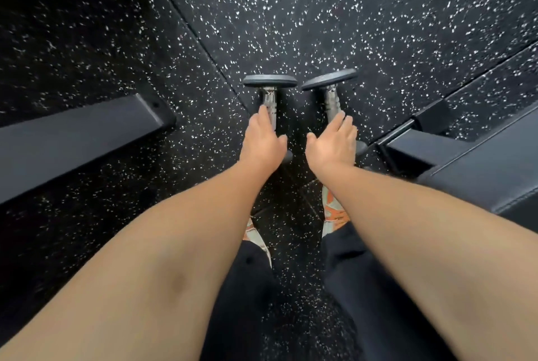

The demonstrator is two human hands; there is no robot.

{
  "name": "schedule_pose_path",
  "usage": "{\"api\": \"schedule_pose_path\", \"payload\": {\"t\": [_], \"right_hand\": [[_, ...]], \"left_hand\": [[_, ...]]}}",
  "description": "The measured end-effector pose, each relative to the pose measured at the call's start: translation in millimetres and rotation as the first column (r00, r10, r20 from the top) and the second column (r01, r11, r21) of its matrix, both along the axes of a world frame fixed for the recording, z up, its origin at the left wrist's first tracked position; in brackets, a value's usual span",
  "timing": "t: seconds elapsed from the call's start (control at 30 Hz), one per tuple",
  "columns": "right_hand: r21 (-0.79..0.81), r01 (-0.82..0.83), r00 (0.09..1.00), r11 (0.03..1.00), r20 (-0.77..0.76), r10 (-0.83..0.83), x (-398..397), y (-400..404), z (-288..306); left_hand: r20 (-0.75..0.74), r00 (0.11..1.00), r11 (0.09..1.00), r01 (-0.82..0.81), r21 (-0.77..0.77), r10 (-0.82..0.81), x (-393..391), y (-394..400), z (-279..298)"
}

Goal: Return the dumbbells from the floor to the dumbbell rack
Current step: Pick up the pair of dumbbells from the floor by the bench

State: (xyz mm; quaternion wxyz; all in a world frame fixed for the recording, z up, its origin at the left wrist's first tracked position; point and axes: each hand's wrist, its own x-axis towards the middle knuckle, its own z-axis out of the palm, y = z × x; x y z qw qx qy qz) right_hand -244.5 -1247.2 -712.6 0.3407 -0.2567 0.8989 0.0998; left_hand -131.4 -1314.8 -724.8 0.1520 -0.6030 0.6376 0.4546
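Note:
Two dumbbells lie side by side on the black speckled floor, their metal handles pointing away from me. The left dumbbell (270, 90) has its far black head showing, and my left hand (263, 139) hovers over the near part of its handle with fingers apart. Over the handle of the right dumbbell (330, 90) my right hand (333, 144) reaches, fingers spread, palm turned inward. Both near heads are mostly hidden under my hands. Neither hand has closed around a handle. The rack is not in view.
A dark bench or frame bar (81, 133) runs in from the left. On the right a black padded bench with its metal base (454, 151) sits close to the right dumbbell. My feet in orange-patterned shoes (333, 209) stand just behind the dumbbells.

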Motion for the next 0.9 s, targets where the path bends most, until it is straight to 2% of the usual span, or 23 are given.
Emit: {"api": "schedule_pose_path", "payload": {"t": [0.17,0.3,0.4,0.57,0.67,0.9], "right_hand": [[-0.029,0.197,0.98,0.98,0.014,-0.196,-11.5,-20.3,-33.9],[0.009,0.316,0.947,0.949,0.067,-0.316,-30.8,-23.5,-52.9],[-0.032,0.391,0.915,0.92,0.126,-0.384,-39.1,-22.9,-64.3],[-0.073,0.41,0.899,0.909,0.202,-0.389,-34.5,-21.6,-63.3],[-0.063,0.411,0.895,0.909,0.219,-0.389,-30.8,-28.0,-54.9],[-0.07,0.417,0.885,0.906,0.256,-0.388,-23.5,-55.6,6.3]], "left_hand": [[0.016,0.971,0.967,-0.239,0.084,0.239,-18.6,-16.4,-28.7],[0.018,0.925,0.909,-0.376,0.178,0.379,-22.6,-20.3,-45.5],[0.016,0.886,0.861,-0.455,0.228,0.464,-24.0,-19.1,-53.8],[0.063,0.87,0.836,-0.487,0.254,0.488,-26.0,-22.6,-52.8],[0.083,0.853,0.825,-0.52,0.219,0.516,-19.4,-23.5,-46.8],[0.042,0.79,0.768,-0.606,0.204,0.612,6.4,-27.0,13.1]]}}
